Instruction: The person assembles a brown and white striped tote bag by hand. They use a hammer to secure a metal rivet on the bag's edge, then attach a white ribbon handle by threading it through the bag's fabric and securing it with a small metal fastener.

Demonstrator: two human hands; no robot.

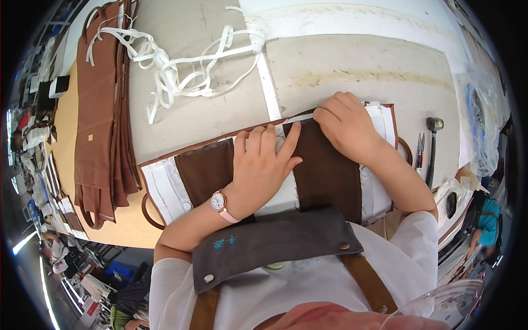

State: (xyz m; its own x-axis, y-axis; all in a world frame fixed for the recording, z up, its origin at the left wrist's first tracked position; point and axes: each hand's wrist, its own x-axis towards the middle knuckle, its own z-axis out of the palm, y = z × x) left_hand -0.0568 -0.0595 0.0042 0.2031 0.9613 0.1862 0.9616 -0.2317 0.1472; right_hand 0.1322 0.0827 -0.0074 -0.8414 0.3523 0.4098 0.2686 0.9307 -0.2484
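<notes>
A brown bag piece (330,170) lies in front of me, with white lining and dark brown panels facing up and a brown handle loop at either end. My left hand (261,165), wearing a watch with a pink strap, rests flat on it. Its fingers are spread, their tips near the far edge. At that same edge a narrow white tape (300,117) runs between the hands. The fingers of my right hand (349,126) are curled and pinched on the tape's right end; the fingertips are partly hidden.
A tangled heap of white tape (170,69) lies on the grey board beyond. Stacked brown bag pieces (99,121) are at the left. To the right are a hammer (433,143), slim snips (420,151) and clear plastic (484,132). Other people are in the background.
</notes>
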